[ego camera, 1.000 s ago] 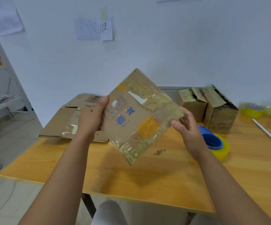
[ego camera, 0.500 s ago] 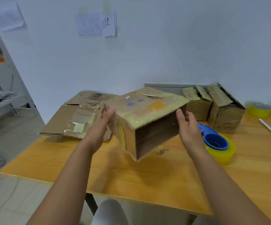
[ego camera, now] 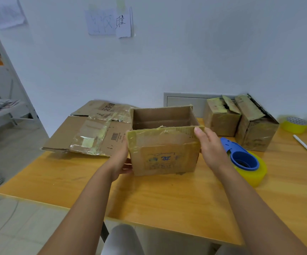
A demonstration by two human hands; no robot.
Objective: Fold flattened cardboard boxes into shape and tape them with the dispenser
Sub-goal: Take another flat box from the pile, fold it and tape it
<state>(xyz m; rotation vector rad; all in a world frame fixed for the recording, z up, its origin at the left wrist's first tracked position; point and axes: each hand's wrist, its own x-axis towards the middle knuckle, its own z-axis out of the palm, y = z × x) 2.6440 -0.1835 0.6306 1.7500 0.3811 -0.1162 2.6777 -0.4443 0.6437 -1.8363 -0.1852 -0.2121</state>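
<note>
A small worn cardboard box (ego camera: 164, 159) stands on the wooden table (ego camera: 167, 197) with its open side up, and its taped front flap hangs down over the front face. My left hand (ego camera: 120, 160) grips the box's left side, thumb on the front face near the bottom. My right hand (ego camera: 210, 147) holds the right side, thumb on the upper front corner. The fingers of both hands are hidden behind the box. A blue tape dispenser (ego camera: 241, 159) with a yellowish roll lies just right of my right hand.
Flattened cardboard boxes (ego camera: 92, 133) lie at the table's back left. Two folded, taped boxes (ego camera: 239, 124) stand at the back right. Further right are a yellow tape roll (ego camera: 293, 124) and a white pen (ego camera: 306, 150). A shelf (ego camera: 0, 89) stands at the far left.
The flat box was spread into shape in the air, then turned open side up and set down on the table. Both hands stayed on its sides.
</note>
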